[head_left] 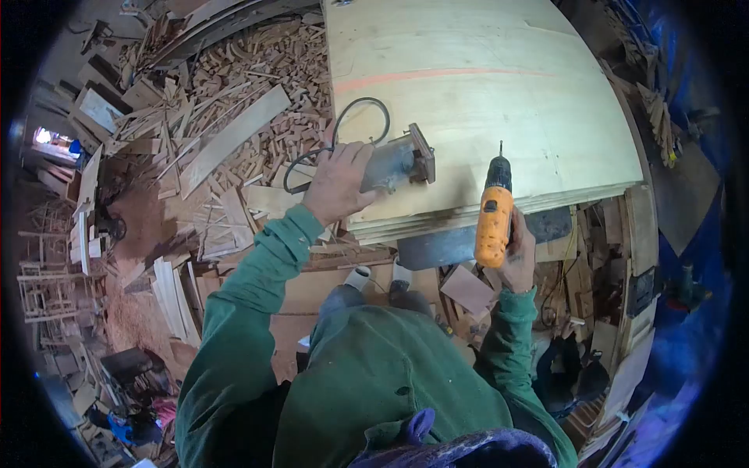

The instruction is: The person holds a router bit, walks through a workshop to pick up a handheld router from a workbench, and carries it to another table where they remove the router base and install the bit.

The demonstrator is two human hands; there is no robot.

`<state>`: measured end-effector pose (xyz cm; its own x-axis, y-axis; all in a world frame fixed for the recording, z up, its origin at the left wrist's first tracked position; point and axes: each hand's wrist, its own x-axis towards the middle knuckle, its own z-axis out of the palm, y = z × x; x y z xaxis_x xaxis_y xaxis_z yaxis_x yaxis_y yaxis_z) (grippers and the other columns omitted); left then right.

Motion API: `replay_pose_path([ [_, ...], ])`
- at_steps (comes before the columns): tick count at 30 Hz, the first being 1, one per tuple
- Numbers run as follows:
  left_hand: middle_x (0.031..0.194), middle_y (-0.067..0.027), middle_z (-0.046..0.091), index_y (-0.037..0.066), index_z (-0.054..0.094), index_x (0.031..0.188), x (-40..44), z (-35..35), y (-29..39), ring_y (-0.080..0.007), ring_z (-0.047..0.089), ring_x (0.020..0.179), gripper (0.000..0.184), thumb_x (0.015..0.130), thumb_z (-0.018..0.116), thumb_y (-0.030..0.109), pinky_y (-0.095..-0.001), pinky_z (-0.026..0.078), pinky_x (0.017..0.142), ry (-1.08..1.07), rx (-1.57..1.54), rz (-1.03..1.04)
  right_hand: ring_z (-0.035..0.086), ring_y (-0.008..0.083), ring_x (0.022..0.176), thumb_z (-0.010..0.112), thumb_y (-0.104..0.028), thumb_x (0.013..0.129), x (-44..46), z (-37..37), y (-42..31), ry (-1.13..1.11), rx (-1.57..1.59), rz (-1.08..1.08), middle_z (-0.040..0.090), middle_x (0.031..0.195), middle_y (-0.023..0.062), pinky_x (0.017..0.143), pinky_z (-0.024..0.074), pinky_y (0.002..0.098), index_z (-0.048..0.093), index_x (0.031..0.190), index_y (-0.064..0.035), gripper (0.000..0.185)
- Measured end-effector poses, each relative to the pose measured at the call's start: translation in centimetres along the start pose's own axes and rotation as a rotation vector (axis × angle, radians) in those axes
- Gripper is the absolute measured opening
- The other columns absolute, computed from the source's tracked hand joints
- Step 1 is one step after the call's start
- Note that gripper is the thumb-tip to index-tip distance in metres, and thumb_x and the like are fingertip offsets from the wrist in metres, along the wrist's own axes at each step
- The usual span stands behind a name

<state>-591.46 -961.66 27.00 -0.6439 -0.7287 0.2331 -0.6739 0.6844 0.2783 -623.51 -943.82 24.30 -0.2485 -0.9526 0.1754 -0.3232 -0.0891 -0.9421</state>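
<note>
My left hand (339, 181) is wrapped round the body of a trim router (392, 162), which lies on its side near the left edge of a plywood stack (499, 109). The router's square base faces right, and its black cord (384, 117) loops up and behind my hand. Closed round the handle of an orange cordless drill (494, 222) is my right hand (520, 259), at the stack's front edge. The drill's black chuck carries a thin bit (501, 147) pointing away from me over the top sheet. Its handle is mostly hidden beneath the body.
Wood offcuts (257, 66) are heaped left of the stack, with a long board (234, 140) across them. A dark panel (441, 253) sits below the stack's front edge. Another person (573, 370) is low at the right. Blue sheeting (675, 312) hangs on the far right.
</note>
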Motion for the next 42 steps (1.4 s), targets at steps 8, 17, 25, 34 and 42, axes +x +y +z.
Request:
replay_pose_path([
  [8,0.107,-0.0078,0.074,-0.006,0.064,0.129,3.9,-0.9,-0.3,-0.0156,0.069,0.096,0.059,0.079,0.085,0.019,-0.0306,0.053,0.088,-0.371,-1.037,-0.219,0.067,0.0129,0.097,0.075,-0.002,0.09,-4.6,-0.4,0.6,0.002,-0.3,0.119,0.071,0.104,0.0066,0.085,0.0544,0.0298,0.065,0.122,0.0003,0.033],
  [17,0.099,-0.0023,0.072,-0.004,0.067,0.124,7.5,1.9,-5.3,-0.008,0.068,0.082,0.045,0.088,0.077,0.023,-0.0243,0.054,0.076,-0.709,-1.349,-0.463,0.066,0.0113,0.099,0.076,-0.003,0.093,-7.9,1.1,-0.9,0.11,0.415,0.399,0.07,0.111,0.0029,0.083,0.0554,0.029,0.064,0.128,-0.0039,0.037],
  [25,0.094,-0.0115,0.074,-0.004,0.072,0.114,7.6,-0.7,-3.6,-0.0215,0.071,0.081,0.059,0.079,0.084,0.041,-0.0339,0.055,0.075,-0.525,-0.717,-0.364,0.069,0.0128,0.09,0.086,-0.01,0.086,-8.6,3.1,-3.5,0.221,0.42,0.4,0.074,0.104,0.0043,0.079,0.0566,0.0288,0.071,0.118,-0.0027,0.037],
  [34,0.122,-0.0262,0.068,0.007,0.047,0.147,5.3,1.5,1.6,-0.0406,0.07,0.105,0.1,0.064,0.088,0.044,-0.0436,0.054,0.093,-0.177,-0.109,-0.319,0.069,0.0142,0.094,0.084,-0.013,0.085,-8.2,4.6,-4.0,0.187,0.502,0.436,0.074,0.105,0.0058,0.082,0.0562,0.0301,0.069,0.123,-0.002,0.042],
  [42,0.12,-0.0264,0.068,0.011,0.047,0.147,5.7,1.4,-0.7,-0.0394,0.069,0.112,0.099,0.062,0.089,0.043,-0.0422,0.053,0.096,-0.33,-0.535,-0.242,0.069,0.0141,0.093,0.084,-0.012,0.086,-8.6,5.2,-3.2,0.15,0.564,0.453,0.075,0.108,0.0066,0.082,0.0565,0.0293,0.069,0.123,-0.0018,0.041],
])
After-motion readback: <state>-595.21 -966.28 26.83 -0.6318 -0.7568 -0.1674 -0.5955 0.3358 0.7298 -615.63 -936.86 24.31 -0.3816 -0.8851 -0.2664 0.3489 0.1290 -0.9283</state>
